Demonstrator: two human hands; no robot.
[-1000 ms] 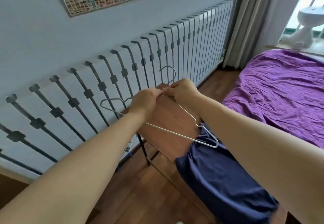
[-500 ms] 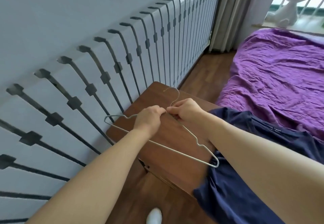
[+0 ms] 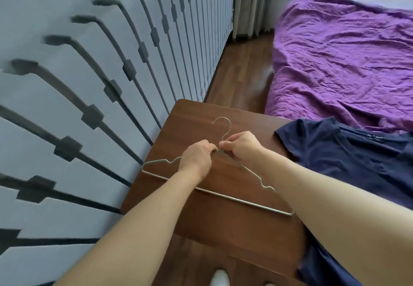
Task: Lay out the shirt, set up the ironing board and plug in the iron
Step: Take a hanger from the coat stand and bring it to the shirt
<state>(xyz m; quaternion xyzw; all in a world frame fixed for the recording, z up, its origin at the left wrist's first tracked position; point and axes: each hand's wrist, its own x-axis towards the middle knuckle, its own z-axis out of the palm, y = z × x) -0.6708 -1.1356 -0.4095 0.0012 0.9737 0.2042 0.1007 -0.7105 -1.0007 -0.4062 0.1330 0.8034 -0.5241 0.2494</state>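
1. Both hands meet at the neck of the hanger: left hand and right hand each pinch the wire with curled fingers.
2. Its bar runs slantwise over the table, from the wall side towards the shirt; the hook points away from the person.
3. The shirt is off the hanger, right of the hands, spread from the table's right edge onto the bed.
4. The right hand is nearer the shirt, so laying it out likely starts with that hand once the hanger is put down.
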